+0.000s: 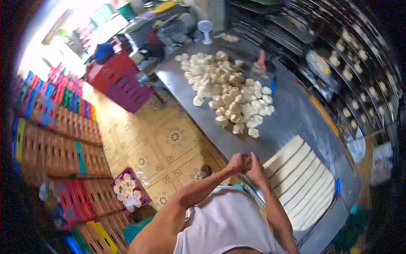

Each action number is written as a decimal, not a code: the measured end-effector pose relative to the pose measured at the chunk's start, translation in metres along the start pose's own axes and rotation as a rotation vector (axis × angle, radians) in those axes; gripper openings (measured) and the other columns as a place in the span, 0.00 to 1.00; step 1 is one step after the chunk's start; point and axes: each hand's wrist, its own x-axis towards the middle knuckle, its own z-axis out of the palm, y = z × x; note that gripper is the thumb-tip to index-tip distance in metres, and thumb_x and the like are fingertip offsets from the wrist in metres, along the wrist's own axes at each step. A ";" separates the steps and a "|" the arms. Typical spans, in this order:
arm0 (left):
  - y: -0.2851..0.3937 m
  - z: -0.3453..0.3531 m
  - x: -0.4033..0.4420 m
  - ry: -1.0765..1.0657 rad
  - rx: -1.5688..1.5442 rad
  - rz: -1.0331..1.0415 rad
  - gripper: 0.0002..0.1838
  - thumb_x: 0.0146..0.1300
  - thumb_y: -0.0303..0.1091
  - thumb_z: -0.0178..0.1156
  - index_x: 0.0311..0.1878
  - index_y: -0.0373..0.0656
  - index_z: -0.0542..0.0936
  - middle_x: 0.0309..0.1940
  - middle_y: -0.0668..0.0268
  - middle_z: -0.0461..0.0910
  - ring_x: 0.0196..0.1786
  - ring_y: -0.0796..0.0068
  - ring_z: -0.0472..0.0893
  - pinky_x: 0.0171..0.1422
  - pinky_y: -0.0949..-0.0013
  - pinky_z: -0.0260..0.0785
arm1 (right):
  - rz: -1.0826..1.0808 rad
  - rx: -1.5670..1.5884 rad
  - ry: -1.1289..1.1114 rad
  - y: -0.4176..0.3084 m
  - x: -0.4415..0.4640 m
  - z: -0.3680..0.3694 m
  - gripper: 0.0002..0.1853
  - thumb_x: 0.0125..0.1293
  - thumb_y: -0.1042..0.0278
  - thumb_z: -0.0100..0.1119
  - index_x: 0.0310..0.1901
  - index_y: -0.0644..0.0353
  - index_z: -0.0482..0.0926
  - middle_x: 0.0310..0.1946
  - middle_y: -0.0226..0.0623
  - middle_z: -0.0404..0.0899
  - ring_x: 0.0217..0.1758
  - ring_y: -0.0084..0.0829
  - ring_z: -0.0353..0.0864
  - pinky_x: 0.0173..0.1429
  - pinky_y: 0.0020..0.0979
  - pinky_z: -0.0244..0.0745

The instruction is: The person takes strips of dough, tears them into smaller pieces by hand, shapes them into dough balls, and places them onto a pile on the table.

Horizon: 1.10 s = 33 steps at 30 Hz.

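My left hand (240,164) and my right hand (255,170) are close together over the near edge of the metal table (302,120). Both look closed, and whatever lies between them is too small and blurred to make out. Beside them on the right lies a sheet of pale dough (302,182) cut into long strips. Farther up the table is a large heap of dough pieces (228,84). Which arm is which is judged by position: the left arm reaches in from the left, the right from the right.
Racks of trays (351,63) holding dough pieces stand at the right. A bottle (260,65) is behind the heap. Red and purple crates (122,82) stand on the patterned floor (169,135). Stacked crates (63,144) line the left, near a crate of cups (128,189).
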 end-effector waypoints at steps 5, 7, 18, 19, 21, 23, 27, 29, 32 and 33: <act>0.008 -0.049 -0.001 0.111 0.053 0.062 0.16 0.64 0.44 0.60 0.36 0.37 0.82 0.28 0.42 0.79 0.39 0.35 0.79 0.40 0.49 0.73 | 0.177 0.034 0.016 -0.048 0.022 0.031 0.33 0.53 0.63 0.71 0.61 0.62 0.71 0.49 0.60 0.80 0.56 0.60 0.78 0.58 0.50 0.75; -0.008 -0.064 0.001 0.055 0.061 0.121 0.17 0.63 0.45 0.61 0.34 0.38 0.81 0.28 0.42 0.79 0.39 0.36 0.80 0.40 0.49 0.73 | 0.297 -0.035 0.010 -0.052 0.023 0.047 0.31 0.49 0.61 0.75 0.55 0.62 0.77 0.46 0.60 0.82 0.53 0.59 0.81 0.54 0.50 0.77; -0.007 -0.097 0.074 0.174 0.432 0.229 0.14 0.63 0.42 0.62 0.39 0.39 0.80 0.24 0.50 0.83 0.30 0.46 0.84 0.39 0.51 0.77 | 0.239 0.091 0.061 -0.164 0.028 0.007 0.13 0.65 0.58 0.57 0.41 0.60 0.80 0.32 0.52 0.84 0.38 0.56 0.84 0.47 0.49 0.80; -0.036 -0.110 0.102 0.060 0.132 0.326 0.21 0.61 0.38 0.64 0.51 0.33 0.77 0.41 0.43 0.83 0.47 0.44 0.83 0.54 0.52 0.76 | -0.094 0.051 0.120 -0.179 0.031 0.015 0.13 0.64 0.56 0.60 0.41 0.58 0.80 0.33 0.47 0.84 0.38 0.50 0.85 0.46 0.46 0.80; 0.016 -0.133 0.113 0.459 0.218 0.459 0.32 0.58 0.35 0.66 0.63 0.31 0.70 0.59 0.35 0.72 0.64 0.40 0.72 0.70 0.51 0.64 | -0.497 -0.109 0.259 -0.262 0.022 -0.014 0.13 0.63 0.58 0.67 0.43 0.57 0.80 0.35 0.40 0.85 0.36 0.39 0.85 0.44 0.39 0.80; 0.062 -0.169 0.095 0.359 0.096 0.536 0.38 0.58 0.33 0.67 0.68 0.28 0.63 0.67 0.34 0.62 0.71 0.36 0.61 0.77 0.51 0.52 | -0.311 0.111 0.207 -0.233 0.028 -0.014 0.14 0.64 0.61 0.66 0.47 0.56 0.79 0.32 0.40 0.84 0.34 0.40 0.85 0.42 0.39 0.80; 0.027 -0.173 0.066 -0.201 -0.048 0.153 0.29 0.56 0.33 0.68 0.63 0.39 0.75 0.59 0.46 0.76 0.62 0.48 0.76 0.65 0.55 0.70 | 0.293 0.309 0.274 -0.130 0.037 -0.039 0.31 0.69 0.54 0.61 0.68 0.54 0.63 0.35 0.48 0.84 0.38 0.40 0.86 0.44 0.40 0.80; -0.023 -0.128 0.061 -0.627 0.854 0.565 0.22 0.58 0.33 0.66 0.57 0.42 0.80 0.54 0.53 0.82 0.55 0.58 0.82 0.56 0.60 0.75 | 0.173 0.242 0.357 -0.026 0.028 0.039 0.32 0.70 0.48 0.58 0.67 0.61 0.64 0.33 0.51 0.84 0.37 0.48 0.86 0.41 0.46 0.80; -0.045 -0.051 -0.011 -0.411 0.046 0.194 0.16 0.60 0.34 0.64 0.50 0.39 0.83 0.44 0.55 0.86 0.46 0.65 0.85 0.51 0.61 0.76 | -0.095 -0.098 0.340 -0.016 -0.021 0.066 0.35 0.71 0.43 0.54 0.69 0.60 0.63 0.36 0.56 0.84 0.40 0.52 0.86 0.44 0.49 0.81; -0.036 -0.043 -0.014 -0.438 0.098 0.108 0.15 0.60 0.35 0.64 0.48 0.38 0.84 0.40 0.56 0.87 0.42 0.66 0.85 0.49 0.61 0.76 | 0.285 0.013 -0.220 -0.041 -0.023 0.007 0.38 0.73 0.36 0.44 0.73 0.56 0.58 0.57 0.63 0.75 0.62 0.59 0.75 0.65 0.51 0.71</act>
